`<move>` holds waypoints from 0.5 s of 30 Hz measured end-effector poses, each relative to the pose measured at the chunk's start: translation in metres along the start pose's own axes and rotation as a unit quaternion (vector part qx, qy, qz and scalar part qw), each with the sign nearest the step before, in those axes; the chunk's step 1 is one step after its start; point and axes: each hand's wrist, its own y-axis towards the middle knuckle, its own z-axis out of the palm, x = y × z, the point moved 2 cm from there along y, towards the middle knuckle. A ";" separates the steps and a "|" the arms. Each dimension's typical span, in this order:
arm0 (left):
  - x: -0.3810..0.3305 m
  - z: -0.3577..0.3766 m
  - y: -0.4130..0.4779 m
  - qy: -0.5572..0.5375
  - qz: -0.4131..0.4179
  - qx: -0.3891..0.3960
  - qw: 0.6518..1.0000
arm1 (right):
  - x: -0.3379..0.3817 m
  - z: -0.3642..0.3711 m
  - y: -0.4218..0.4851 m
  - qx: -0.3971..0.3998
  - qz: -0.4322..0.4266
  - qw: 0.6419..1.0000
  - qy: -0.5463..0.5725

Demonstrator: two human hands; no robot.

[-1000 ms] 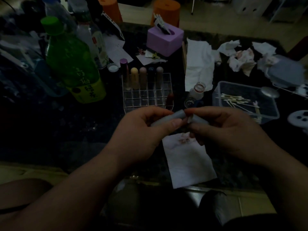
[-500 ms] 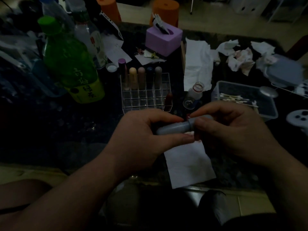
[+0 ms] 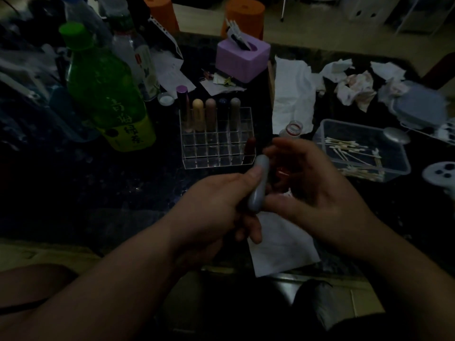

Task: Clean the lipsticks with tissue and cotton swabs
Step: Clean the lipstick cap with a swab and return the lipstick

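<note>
Repositioning the Grey Lipstick – Head View

Half a second earlier the grey lipstick point(image 3: 258, 185) lay roughly level, with both hands on it. It had since been tipped up on end, rounded tip pointing away from the person. The left hand point(image 3: 221, 200) gripped its lower half, thumb pressed against the side of the tube. The right hand point(image 3: 312, 190) had come off the tube and sat just beside it with fingers loosely curved. A reddish patch showed among those fingers; whether they held anything could not be determined in the dim light. Both hands were above a flat tissue point(image 3: 283, 249) lying at the near edge of the dark table point(image 3: 98, 188).

Containers:
- The clear gridded organiser point(image 3: 211, 153) stood beyond the hands. Its back row held five upright tubes: a purple-capped lipstick point(image 3: 182, 107), a yellow lipstick point(image 3: 198, 115), a pink-brown lipstick point(image 3: 211, 114), a dark blue lipstick point(image 3: 223, 104) and a beige lipstick point(image 3: 235, 112). A dark red lipstick point(image 3: 250, 148) stood in the front right corner cell.
- The clear plastic tub point(image 3: 398, 168), to the right of the organiser, held loose cotton swabs point(image 3: 349, 151).
- A small open bottle point(image 3: 293, 127) stood between organiser and tub; its contents could not be seen.
- The purple box point(image 3: 243, 60) stood farther back, with something sticking out of its top opening.
</note>
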 end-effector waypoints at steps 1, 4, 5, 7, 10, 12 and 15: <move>0.001 0.001 0.001 -0.030 -0.007 0.001 1.000 | 0.000 -0.001 -0.002 0.010 -0.017 0.999 -0.036; 0.004 0.005 0.000 -0.070 -0.019 0.019 0.997 | 0.003 0.001 -0.003 0.013 -0.044 0.997 -0.069; 0.005 0.007 0.000 -0.069 -0.008 0.022 0.997 | 0.004 0.002 -0.003 0.012 -0.050 0.997 -0.063; 0.007 0.009 -0.001 -0.058 0.027 0.018 0.998 | 0.004 0.003 -0.001 0.008 -0.061 0.996 -0.062; 0.007 0.010 -0.001 -0.040 0.061 0.012 0.997 | 0.006 0.001 -0.001 0.005 -0.073 0.996 -0.046; 0.005 0.010 -0.001 -0.030 0.068 0.011 0.997 | 0.007 0.000 -0.002 0.009 -0.083 0.995 -0.062; 0.003 0.012 -0.004 -0.003 0.072 -0.007 0.997 | 0.008 -0.004 -0.002 0.012 -0.092 0.989 -0.116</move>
